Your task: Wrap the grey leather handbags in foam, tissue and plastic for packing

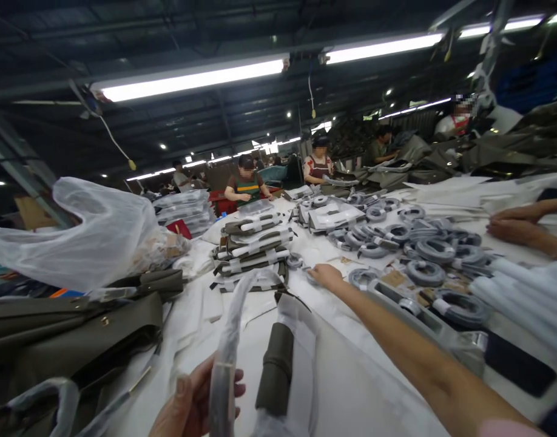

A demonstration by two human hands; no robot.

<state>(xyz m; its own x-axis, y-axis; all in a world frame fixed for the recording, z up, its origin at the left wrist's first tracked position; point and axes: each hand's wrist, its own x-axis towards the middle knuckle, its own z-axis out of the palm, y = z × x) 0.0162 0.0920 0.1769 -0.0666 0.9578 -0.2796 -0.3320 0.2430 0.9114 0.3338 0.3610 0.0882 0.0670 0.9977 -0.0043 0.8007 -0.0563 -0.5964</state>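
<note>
Nearest, at 7 o'clock, the left hand (182, 403) is half curled: its fingers pass behind a wrapped strap (224, 379) and show at its right edge, while the thumb stands up apart on the left. How firmly it grips cannot be told. To handle the strap well, I would let the fingers carry its curve without squeezing, so the thin film does not crease or tear, and keep the arch clear of the olive bundle (277, 364) in its pale wrap at 6 o'clock. The strap rises from the palm and bends over to the right, above the table (346, 370).

The right arm stretches in from 4 o'clock, nearly straight. Its right hand (327, 277), at 5 o'clock, is turned palm down with fingers bunched at a small grey piece (310, 276); whether they pinch it or only touch it cannot be told. A light fingertip hold would suit so long a reach, I judge, with the forearm kept off the grey coils (426, 281) at 3 to 4 o'clock.

Beyond the strap, a stack of folded bags (253, 252) lies towards 7 o'clock. Another person's hands (517, 226) rest at 3 o'clock. Farthest, a person in a green apron (247, 187) works at 11 o'clock.
</note>
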